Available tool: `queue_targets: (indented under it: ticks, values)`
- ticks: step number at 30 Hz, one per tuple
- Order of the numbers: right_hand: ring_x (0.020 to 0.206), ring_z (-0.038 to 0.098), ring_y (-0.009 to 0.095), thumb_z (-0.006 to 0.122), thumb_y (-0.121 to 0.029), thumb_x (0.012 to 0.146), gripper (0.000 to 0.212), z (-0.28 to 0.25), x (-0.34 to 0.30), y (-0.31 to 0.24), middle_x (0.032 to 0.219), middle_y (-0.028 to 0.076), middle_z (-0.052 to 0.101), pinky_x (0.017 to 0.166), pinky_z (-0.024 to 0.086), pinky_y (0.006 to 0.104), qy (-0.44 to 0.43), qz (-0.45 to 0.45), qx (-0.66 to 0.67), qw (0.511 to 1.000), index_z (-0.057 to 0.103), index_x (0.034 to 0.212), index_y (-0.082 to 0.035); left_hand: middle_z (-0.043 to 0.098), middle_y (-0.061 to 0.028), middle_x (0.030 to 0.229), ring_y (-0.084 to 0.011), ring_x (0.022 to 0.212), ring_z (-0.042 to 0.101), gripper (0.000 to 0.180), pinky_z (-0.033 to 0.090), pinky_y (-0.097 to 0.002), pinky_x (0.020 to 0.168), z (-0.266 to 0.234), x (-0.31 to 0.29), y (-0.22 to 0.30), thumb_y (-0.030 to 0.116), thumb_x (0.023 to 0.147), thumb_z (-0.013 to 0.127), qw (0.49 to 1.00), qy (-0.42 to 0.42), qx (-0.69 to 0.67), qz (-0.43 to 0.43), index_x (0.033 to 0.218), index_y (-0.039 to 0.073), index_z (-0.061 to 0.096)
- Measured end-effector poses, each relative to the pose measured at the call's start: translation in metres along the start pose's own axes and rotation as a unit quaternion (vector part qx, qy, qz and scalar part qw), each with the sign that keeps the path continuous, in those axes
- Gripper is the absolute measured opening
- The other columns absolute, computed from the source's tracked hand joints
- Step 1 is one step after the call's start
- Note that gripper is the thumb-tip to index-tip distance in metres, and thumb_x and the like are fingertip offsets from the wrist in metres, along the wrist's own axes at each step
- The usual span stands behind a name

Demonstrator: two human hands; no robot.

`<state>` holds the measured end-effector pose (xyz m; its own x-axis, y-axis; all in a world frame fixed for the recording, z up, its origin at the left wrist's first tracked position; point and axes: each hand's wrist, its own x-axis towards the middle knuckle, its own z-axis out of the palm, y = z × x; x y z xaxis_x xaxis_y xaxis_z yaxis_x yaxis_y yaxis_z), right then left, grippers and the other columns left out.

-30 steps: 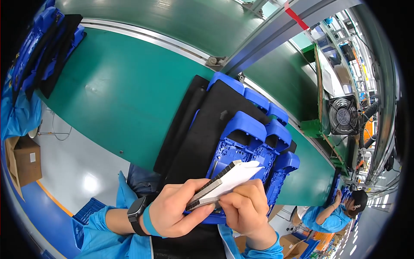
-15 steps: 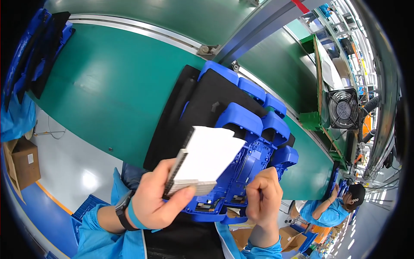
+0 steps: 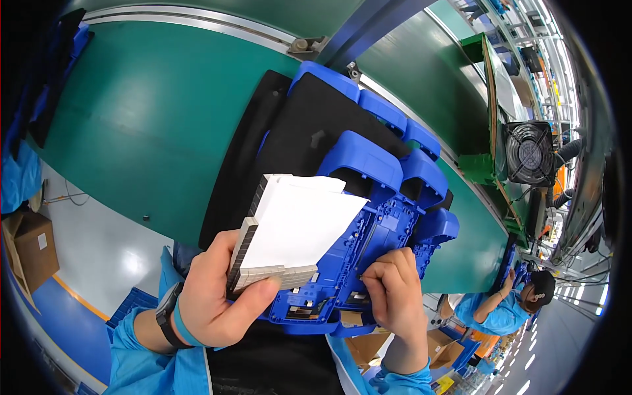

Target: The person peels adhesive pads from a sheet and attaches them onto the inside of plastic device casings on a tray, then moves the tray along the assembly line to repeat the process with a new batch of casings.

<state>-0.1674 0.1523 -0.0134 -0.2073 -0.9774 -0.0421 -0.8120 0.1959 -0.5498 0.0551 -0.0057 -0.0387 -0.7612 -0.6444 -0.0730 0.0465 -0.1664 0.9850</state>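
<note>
My left hand (image 3: 220, 299) grips a thick stack of white sheets (image 3: 293, 230) with dark edges, thumb pressed across its lower end. The stack is held flat above a blue moulded plastic part (image 3: 368, 224). My right hand (image 3: 394, 299) pinches the lower right edge of that blue part, fingers curled on it. Several more blue plastic parts (image 3: 421, 178) lie overlapped behind it, on a black mat (image 3: 303, 125) at the edge of a green conveyor belt (image 3: 138, 112).
A black fan (image 3: 530, 153) stands beyond the belt at right. A person in a blue coat and dark cap (image 3: 520, 299) works at lower right. A cardboard box (image 3: 29, 247) sits on the floor at left. Dark and blue parts (image 3: 56, 72) lie far left.
The white stack has turned from edge-on to flat-faced and come closer. My right hand let go of it and moved down onto the blue part's edge.
</note>
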Motion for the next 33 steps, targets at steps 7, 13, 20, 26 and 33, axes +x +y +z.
queue_targets:
  ticks: [7,13,20,26,33]
  values:
    - [0.080,0.052,0.029,0.069,0.004,0.075,0.015,-0.0030,0.0023,0.0007,0.084,0.009,0.056,0.072,0.043,0.0363,-0.014,-0.010,-0.010,1.000,0.059,0.083,-0.004,0.068,-0.0239,0.107,-0.0257,0.095,0.070,0.043,0.053,-0.0317,0.081,0.0004,0.0010,-0.0007,0.011,0.091,0.062,1.000,-0.007,0.014,0.009,0.125,-0.008,0.044]
    - [0.078,0.051,0.029,0.068,0.004,0.075,0.015,-0.0041,0.0038,0.0010,0.084,0.009,0.057,0.071,0.043,0.0367,-0.031,-0.012,-0.018,0.999,0.059,0.085,-0.004,0.068,-0.0234,0.107,-0.0249,0.094,0.070,0.044,0.054,-0.0316,0.080,0.0000,0.0017,-0.0020,0.012,0.091,0.062,1.000,-0.009,0.021,0.020,0.125,-0.008,0.044]
    - [0.078,0.051,0.029,0.068,0.004,0.075,0.016,-0.0032,0.0033,0.0017,0.084,0.009,0.056,0.071,0.043,0.0369,-0.030,-0.015,-0.027,0.999,0.060,0.086,-0.004,0.068,-0.0229,0.105,-0.0243,0.093,0.070,0.044,0.054,-0.0312,0.080,0.0005,0.0021,-0.0009,0.013,0.091,0.062,1.000,-0.012,0.012,0.014,0.125,-0.008,0.044]
    - [0.078,0.050,0.029,0.068,0.004,0.075,0.016,-0.0039,0.0046,0.0008,0.084,0.009,0.056,0.071,0.042,0.0371,-0.033,-0.013,-0.024,0.999,0.060,0.086,-0.004,0.068,-0.0231,0.105,-0.0245,0.094,0.070,0.044,0.054,-0.0315,0.080,-0.0010,0.0011,-0.0014,0.011,0.091,0.063,1.000,-0.015,0.010,0.010,0.125,-0.008,0.044]
    - [0.078,0.050,0.029,0.068,0.005,0.075,0.016,-0.0026,0.0035,0.0001,0.084,0.009,0.056,0.071,0.043,0.0370,-0.027,-0.013,-0.027,0.999,0.059,0.085,-0.004,0.068,-0.0233,0.106,-0.0254,0.094,0.071,0.045,0.054,-0.0315,0.081,0.0003,0.0002,-0.0033,0.012,0.091,0.063,1.000,-0.011,0.008,0.015,0.125,-0.009,0.043]
